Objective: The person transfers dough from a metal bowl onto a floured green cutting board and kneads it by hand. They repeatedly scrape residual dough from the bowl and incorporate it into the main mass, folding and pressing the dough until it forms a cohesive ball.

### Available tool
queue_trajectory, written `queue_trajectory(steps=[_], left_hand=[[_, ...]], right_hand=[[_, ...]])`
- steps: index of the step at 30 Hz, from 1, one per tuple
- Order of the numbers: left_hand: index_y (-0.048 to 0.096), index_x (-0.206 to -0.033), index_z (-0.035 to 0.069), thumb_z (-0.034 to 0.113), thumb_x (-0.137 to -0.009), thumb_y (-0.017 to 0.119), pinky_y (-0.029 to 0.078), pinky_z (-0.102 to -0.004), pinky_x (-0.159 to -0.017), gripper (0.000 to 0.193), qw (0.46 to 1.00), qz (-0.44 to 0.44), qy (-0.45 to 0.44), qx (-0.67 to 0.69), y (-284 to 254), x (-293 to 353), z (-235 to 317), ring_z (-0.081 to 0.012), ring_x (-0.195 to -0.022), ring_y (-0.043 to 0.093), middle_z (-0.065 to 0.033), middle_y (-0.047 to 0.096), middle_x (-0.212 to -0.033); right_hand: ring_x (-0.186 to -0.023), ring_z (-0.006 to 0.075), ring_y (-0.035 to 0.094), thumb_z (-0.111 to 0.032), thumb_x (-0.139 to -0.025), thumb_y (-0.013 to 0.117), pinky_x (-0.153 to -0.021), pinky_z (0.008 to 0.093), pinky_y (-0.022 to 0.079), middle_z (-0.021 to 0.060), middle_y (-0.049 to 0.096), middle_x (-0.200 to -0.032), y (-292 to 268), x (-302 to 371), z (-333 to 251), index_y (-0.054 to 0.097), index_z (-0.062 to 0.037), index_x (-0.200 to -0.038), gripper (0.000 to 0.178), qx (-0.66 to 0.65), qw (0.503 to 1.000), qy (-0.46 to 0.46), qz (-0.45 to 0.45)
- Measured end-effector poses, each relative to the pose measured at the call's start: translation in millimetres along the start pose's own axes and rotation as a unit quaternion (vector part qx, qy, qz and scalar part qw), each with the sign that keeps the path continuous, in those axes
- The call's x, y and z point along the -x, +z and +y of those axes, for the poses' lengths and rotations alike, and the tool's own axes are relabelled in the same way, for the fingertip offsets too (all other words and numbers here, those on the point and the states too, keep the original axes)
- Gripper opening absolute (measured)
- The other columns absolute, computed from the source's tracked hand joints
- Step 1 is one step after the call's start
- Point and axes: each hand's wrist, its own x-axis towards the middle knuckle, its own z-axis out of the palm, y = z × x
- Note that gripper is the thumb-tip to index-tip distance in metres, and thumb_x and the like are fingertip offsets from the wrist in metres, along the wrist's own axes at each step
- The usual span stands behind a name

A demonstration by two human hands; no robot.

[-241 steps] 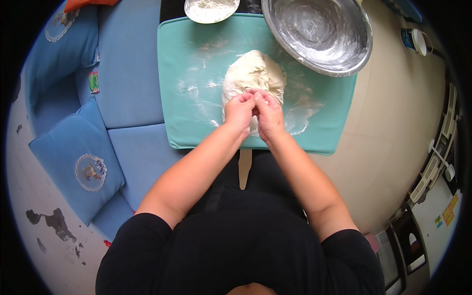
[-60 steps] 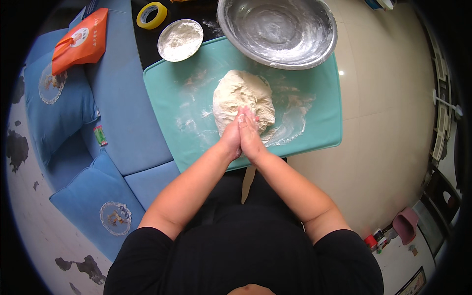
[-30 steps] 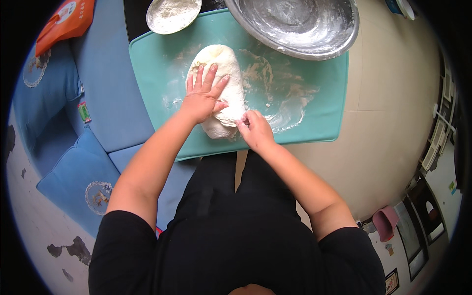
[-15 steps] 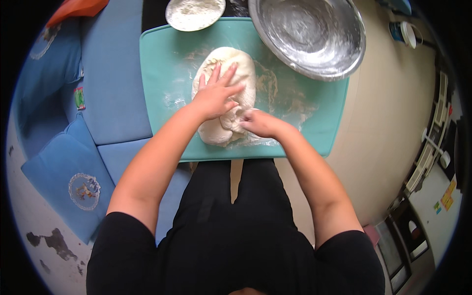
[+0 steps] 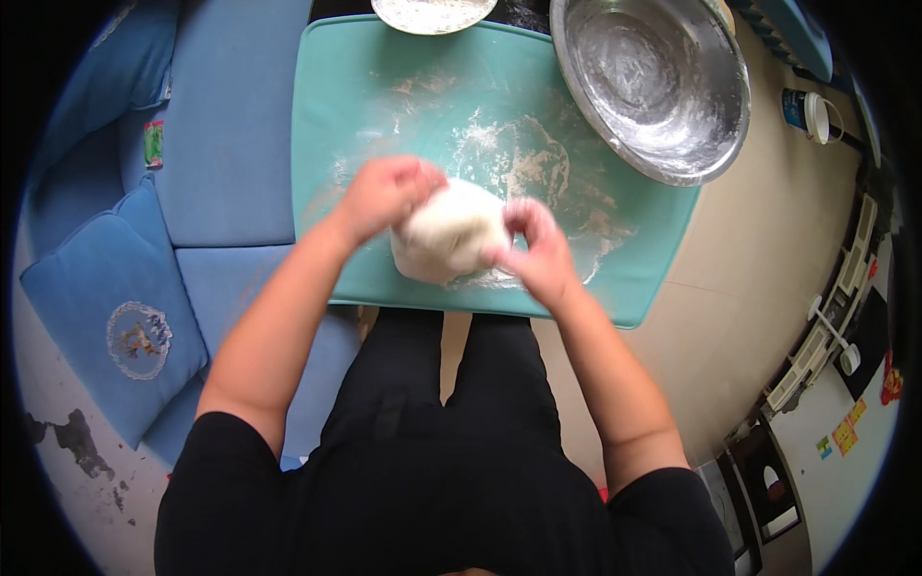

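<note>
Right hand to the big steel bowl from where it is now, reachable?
Probably yes. The right hand is on the dough, and the steel bowl sits on the mat's far right corner, with only floured mat between. It would have to let go of the dough first.

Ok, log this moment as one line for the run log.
left hand: on dough | right hand: on dough | dough: on teal mat | steel bowl: far right | flour dish: far edge

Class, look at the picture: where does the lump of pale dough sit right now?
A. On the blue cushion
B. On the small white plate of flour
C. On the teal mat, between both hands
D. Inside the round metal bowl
C: the lump of pale dough lies on the floury teal mat, with the left hand and right hand cupping its sides.
</note>
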Motion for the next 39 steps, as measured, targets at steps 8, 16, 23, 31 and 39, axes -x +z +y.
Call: queue_trajectory(steps=[8, 16, 23, 31, 39], left_hand=[[0.031, -0.136, 0.016, 0.037, -0.038, 0.084, 0.024, -0.0524, -0.103, 0.113, 0.879, 0.043, 0.122, -0.46, 37, 37, -21, -0.0425, -0.129, 0.019, -0.0161, 0.021, -0.141], [0.036, -0.129, 0.024, 0.027, -0.061, 0.074, 0.037, -0.0453, -0.088, 0.078, 0.792, 0.246, 0.142, -0.54, 18, -59, -38, -0.0318, -0.109, 0.043, -0.0096, 0.042, -0.121], [0.04, -0.124, 0.024, 0.026, -0.062, 0.074, 0.043, -0.0417, -0.084, 0.071, 0.83, 0.224, 0.045, -0.509, -2, -84, 9, -0.0304, -0.105, 0.048, -0.0116, 0.049, -0.109], [0.037, -0.13, 0.016, 0.04, -0.048, 0.081, 0.03, -0.048, -0.099, 0.096, 0.902, 0.126, 0.082, -0.404, 26, 32, 14, -0.0357, -0.119, 0.035, -0.014, 0.04, -0.123], [0.039, -0.128, 0.023, 0.039, -0.05, 0.078, 0.022, -0.0657, -0.092, 0.089, 0.792, 0.229, 0.187, -0.534, 71, 19, -73, -0.04, -0.124, 0.026, -0.0127, 0.032, -0.133]], right_hand=[[-0.123, 0.0417, 0.028, -0.024, -0.048, 0.081, -0.101, 0.048, 0.027, 0.0215, 0.026, -0.137, 41, 11, 34, 0.03, -0.0105, -0.135, 0.101, 0.457, 0.883, -0.079, 0.064], [-0.113, 0.038, 0.042, -0.024, -0.061, 0.073, -0.09, 0.0458, 0.038, 0.0155, 0.045, -0.123, 7, -72, 34, 0.041, -0.013, -0.127, 0.073, 0.531, 0.836, -0.046, 0.134], [-0.102, 0.0359, 0.053, -0.03, -0.063, 0.074, -0.083, 0.0423, 0.045, 0.0172, 0.051, -0.115, -20, -108, -2, 0.046, -0.0112, -0.121, 0.067, 0.427, 0.901, 0.021, 0.077], [-0.116, 0.0362, 0.039, -0.034, -0.049, 0.081, -0.099, 0.0426, 0.032, 0.0217, 0.042, -0.124, -15, -3, -44, 0.04, -0.0073, -0.129, 0.094, 0.36, 0.932, 0.046, -0.02], [-0.125, 0.039, 0.029, -0.03, -0.046, 0.082, -0.1, 0.0569, 0.022, 0.02, 0.032, -0.134, 52, 8, 37, 0.036, -0.0121, -0.133, 0.1, 0.561, 0.822, -0.072, 0.058]])
